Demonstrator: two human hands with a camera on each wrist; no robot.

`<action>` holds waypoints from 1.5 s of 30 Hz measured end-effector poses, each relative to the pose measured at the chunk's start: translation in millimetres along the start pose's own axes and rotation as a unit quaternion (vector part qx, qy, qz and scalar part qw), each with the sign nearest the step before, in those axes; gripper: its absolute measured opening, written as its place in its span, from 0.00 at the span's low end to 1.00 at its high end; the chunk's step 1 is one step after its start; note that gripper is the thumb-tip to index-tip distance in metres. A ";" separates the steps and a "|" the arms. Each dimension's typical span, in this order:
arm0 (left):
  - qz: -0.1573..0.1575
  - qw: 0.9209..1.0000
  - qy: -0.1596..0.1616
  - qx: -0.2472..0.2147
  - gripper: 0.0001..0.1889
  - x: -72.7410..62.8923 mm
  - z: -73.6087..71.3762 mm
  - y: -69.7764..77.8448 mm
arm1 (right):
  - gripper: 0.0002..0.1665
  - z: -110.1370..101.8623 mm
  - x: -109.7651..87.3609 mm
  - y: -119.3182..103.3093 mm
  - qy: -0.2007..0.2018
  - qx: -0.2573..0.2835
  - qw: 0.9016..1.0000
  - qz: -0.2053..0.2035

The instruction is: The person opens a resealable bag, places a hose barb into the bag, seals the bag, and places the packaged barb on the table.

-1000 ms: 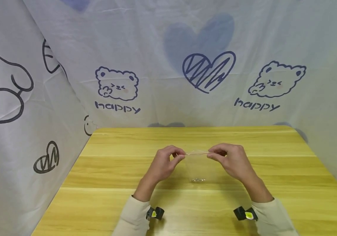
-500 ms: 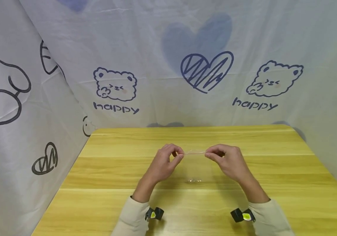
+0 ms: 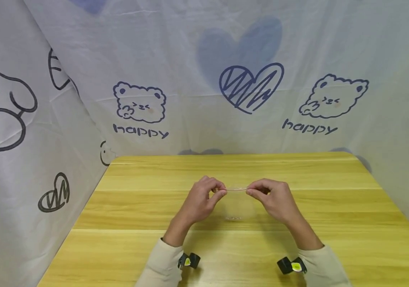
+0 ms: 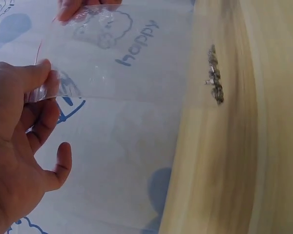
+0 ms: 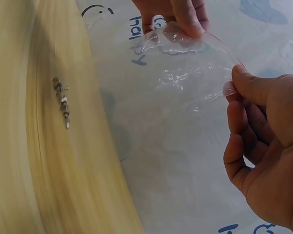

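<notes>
A clear plastic zip bag with a reddish line along its top hangs between both hands above the table. Thumb and fingers of the left hand pinch one top corner. At the opposite corner, the right hand pinches the same edge. Several small metal pieces, perhaps screws, lie in a row at the bag's bottom; their exact kind is too small to tell. In the right wrist view, the metal pieces show through the film, and the bag bulges slightly near its top.
A wood-grain table lies beneath the hands. Behind it hangs a pale cloth printed with hearts and bears, and another cloth side closes off the left. Each wrist carries a small black camera.
The right hand has come slightly left, closer to the left hand. The top edge between them has shortened, and both hands still pinch the bag.
</notes>
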State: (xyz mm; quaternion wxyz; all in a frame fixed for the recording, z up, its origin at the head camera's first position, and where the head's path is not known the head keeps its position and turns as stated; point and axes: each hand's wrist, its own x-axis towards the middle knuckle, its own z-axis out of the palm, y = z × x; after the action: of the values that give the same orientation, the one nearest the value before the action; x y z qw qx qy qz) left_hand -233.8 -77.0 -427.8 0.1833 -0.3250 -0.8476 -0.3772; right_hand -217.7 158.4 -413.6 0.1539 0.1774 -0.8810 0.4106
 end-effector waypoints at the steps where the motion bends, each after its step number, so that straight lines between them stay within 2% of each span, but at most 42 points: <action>1: 0.000 1.000 0.004 -0.003 0.04 0.0 0.1 0.0 | 0.03 0.2 -0.2 -0.2 0.001 0.002 1.000 0.001; 6: 0.001 1.000 0.007 -0.027 0.04 -0.1 -0.3 0.9 | 0.03 2.6 -0.5 -1.5 0.001 0.007 1.000 -0.009; 13: 0.011 0.999 -0.006 -0.029 0.04 0.8 -1.7 4.9 | 0.02 8.4 -1.7 -3.3 -0.004 0.009 1.000 -0.024; 20: 0.027 1.000 0.001 -0.011 0.05 3.1 0.5 5.2 | 0.02 11.3 -3.1 -5.3 -0.007 0.015 0.999 -0.030; 31: 0.092 0.994 0.018 0.055 0.04 9.6 6.3 8.2 | 0.02 13.0 -3.8 -4.7 -0.012 0.001 0.998 -0.058; 38: 0.093 0.992 0.013 0.088 0.05 11.4 8.3 13.1 | 0.03 14.1 -4.2 -4.4 -0.008 -0.005 0.996 -0.086; 42: 0.090 0.991 0.012 0.095 0.06 11.8 9.0 13.9 | 0.03 14.3 -5.1 -3.7 -0.004 -0.030 0.992 -0.120; 45: 0.090 0.991 0.017 0.093 0.06 11.4 6.5 11.7 | 0.02 12.6 -6.0 -4.5 0.001 -0.049 0.990 -0.130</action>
State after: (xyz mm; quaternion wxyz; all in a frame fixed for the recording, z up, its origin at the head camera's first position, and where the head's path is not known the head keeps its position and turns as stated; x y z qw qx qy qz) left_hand -234.4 -61.5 -419.5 0.2598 -0.3753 -0.8431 -0.2844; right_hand -212.0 147.0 -420.9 0.2156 0.2822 -0.8692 0.3439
